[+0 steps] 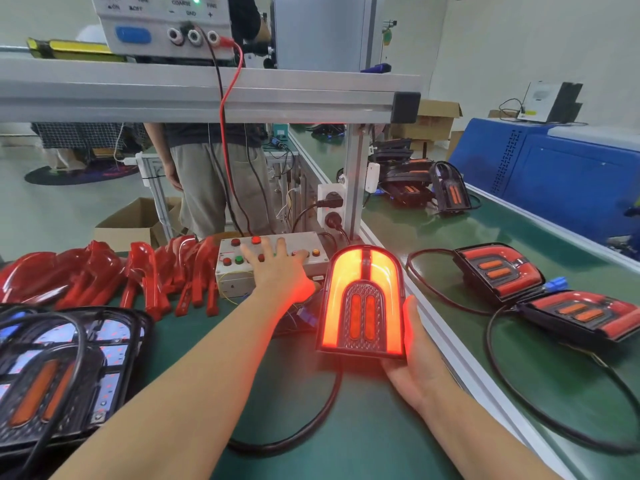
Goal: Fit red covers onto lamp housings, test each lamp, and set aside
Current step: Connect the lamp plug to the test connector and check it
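Head view: we're mid-test at the green bench.
Left hand [277, 268]: fingers spread wide, flat on the button box [270, 261], frame centre.
Right hand [420, 362]: cradles the lit lamp [362, 303] from below, thumb up its right edge.
Lamp: glowing red-orange, centre-right, cable trailing down.
Red covers [114, 275]: piled mid-left.
Bare housings [59, 372]: lower left.
Finished lamps [540, 292]: on the conveyor, right, unlit.

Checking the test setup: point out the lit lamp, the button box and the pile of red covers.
lit lamp [362, 299]: head view, glowing front face.
button box [230, 268]: head view, top panel's left part.
pile of red covers [104, 275]: head view, middle of the heap.
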A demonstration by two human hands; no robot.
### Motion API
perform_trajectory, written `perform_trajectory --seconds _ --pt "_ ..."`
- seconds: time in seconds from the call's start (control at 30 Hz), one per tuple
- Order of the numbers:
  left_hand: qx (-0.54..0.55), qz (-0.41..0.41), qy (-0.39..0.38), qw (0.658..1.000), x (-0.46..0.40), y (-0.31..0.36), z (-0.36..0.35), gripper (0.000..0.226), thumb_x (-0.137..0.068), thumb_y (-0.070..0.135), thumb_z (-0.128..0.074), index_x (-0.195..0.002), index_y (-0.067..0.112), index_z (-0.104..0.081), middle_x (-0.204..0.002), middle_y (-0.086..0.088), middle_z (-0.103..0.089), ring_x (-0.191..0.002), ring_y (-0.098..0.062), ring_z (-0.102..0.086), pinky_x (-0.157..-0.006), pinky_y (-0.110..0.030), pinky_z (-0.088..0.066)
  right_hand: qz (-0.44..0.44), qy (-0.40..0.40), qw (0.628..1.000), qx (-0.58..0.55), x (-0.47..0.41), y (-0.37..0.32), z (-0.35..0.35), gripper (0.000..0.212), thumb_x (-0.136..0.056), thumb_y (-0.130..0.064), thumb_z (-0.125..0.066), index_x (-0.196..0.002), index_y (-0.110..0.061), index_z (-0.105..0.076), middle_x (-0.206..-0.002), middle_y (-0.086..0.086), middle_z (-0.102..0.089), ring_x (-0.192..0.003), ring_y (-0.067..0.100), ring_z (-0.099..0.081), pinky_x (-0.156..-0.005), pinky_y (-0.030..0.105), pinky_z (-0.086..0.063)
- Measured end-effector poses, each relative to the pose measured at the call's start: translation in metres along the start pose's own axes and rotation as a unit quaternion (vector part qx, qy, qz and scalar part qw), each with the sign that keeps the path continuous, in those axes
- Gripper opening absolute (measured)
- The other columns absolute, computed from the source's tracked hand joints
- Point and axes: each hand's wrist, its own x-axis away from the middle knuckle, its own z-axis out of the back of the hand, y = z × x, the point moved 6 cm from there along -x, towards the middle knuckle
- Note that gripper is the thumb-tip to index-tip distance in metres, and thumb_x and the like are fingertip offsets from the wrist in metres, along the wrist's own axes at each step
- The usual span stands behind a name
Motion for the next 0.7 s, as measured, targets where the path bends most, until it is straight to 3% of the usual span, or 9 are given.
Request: perform_trajectory --seconds 0.23,0.37,0.43,0.47,0.53,0.57,0.6,0.7 --pt "0.019 -0.012 0.017 1.0 0.005 -0.003 -0.006 0.072 -0.082 0.065 -0.05 -0.146 0.044 -0.024 -0.159 -0.008 -0.009 -0.146 -0.037 0.006 -0.105 -0.07 0.011 -0.001 0.004 1.0 0.011 0.001 0.0 0.0 0.067 -0.08 -0.067 -0.046 -0.125 -0.02 -0.065 -0.119 0.011 -0.07 -0.111 0.026 -0.067 -0.106 0.05 -0.043" --pt "0.052 -0.042 0.034 0.997 0.016 -0.01 0.002 0.072 -0.085 0.062 -0.049 -0.147 0.039 -0.023 -0.16 -0.003 -0.009 -0.147 -0.032 0.002 -0.11 -0.065 0.007 -0.004 0.017 1.0 0.019 0.002 -0.003 0.0 0.063 -0.085 -0.064 -0.043 -0.123 -0.019 -0.065 -0.116 0.008 -0.072 -0.104 0.021 -0.07 -0.087 0.038 -0.053" --pt "0.06 -0.077 0.109 0.989 0.027 -0.016 0.024 0.066 -0.088 0.054 -0.051 -0.146 0.03 -0.03 -0.156 -0.004 -0.02 -0.145 -0.029 -0.01 -0.113 -0.058 -0.002 -0.014 0.036 0.999 0.011 0.002 -0.004 0.001 0.058 -0.091 -0.061 -0.041 -0.119 -0.018 -0.067 -0.112 0.008 -0.073 -0.099 0.019 -0.072 -0.08 0.035 -0.056" --pt "0.062 -0.123 0.175 0.975 0.036 -0.017 0.041 0.059 -0.088 0.047 -0.055 -0.14 0.024 -0.041 -0.149 -0.007 -0.034 -0.139 -0.03 -0.024 -0.112 -0.054 -0.014 -0.019 0.046 0.999 0.003 0.001 -0.004 0.002 0.055 -0.092 -0.059 -0.041 -0.117 -0.018 -0.068 -0.111 0.008 -0.073 -0.096 0.019 -0.072 -0.078 0.035 -0.058" --pt "0.065 -0.258 0.298 0.917 0.062 -0.012 0.07 0.029 -0.085 0.03 -0.063 -0.108 0.013 -0.064 -0.113 -0.01 -0.059 -0.107 -0.032 -0.054 -0.088 -0.044 -0.042 -0.029 0.063 0.998 -0.011 -0.001 -0.006 0.004 0.051 -0.094 -0.057 -0.042 -0.112 -0.017 -0.07 -0.107 0.009 -0.074 -0.091 0.02 -0.073 -0.075 0.035 -0.061" --pt "0.06 -0.32 0.288 0.9 0.074 -0.008 0.074 0.017 -0.085 0.026 -0.063 -0.091 0.011 -0.066 -0.096 -0.008 -0.062 -0.09 -0.031 -0.059 -0.074 -0.039 -0.048 -0.033 0.071 0.997 -0.016 -0.001 -0.007 0.004 0.05 -0.094 -0.056 -0.043 -0.108 -0.017 -0.071 -0.105 0.009 -0.075 -0.088 0.02 -0.074 -0.074 0.035 -0.061" --pt "0.036 -0.357 0.224 0.906 0.082 -0.005 0.069 0.017 -0.086 0.028 -0.059 -0.084 0.012 -0.065 -0.088 -0.005 -0.063 -0.082 -0.029 -0.06 -0.066 -0.036 -0.049 -0.037 0.079 0.996 -0.02 -0.002 -0.007 0.005 0.048 -0.095 -0.056 -0.044 -0.105 -0.017 -0.072 -0.102 0.009 -0.076 -0.085 0.02 -0.074 -0.071 0.035 -0.062" --pt "-0.089 -0.318 -0.018 0.944 0.09 -0.012 0.025 0.027 -0.088 0.04 -0.052 -0.093 0.017 -0.066 -0.098 -0.001 -0.064 -0.092 -0.025 -0.06 -0.068 -0.03 -0.043 -0.05 0.1 0.994 -0.007 -0.003 -0.01 0.006 0.046 -0.097 -0.054 -0.044 -0.1 -0.017 -0.071 -0.095 0.009 -0.076 -0.077 0.021 -0.075 -0.062 0.035 -0.061"
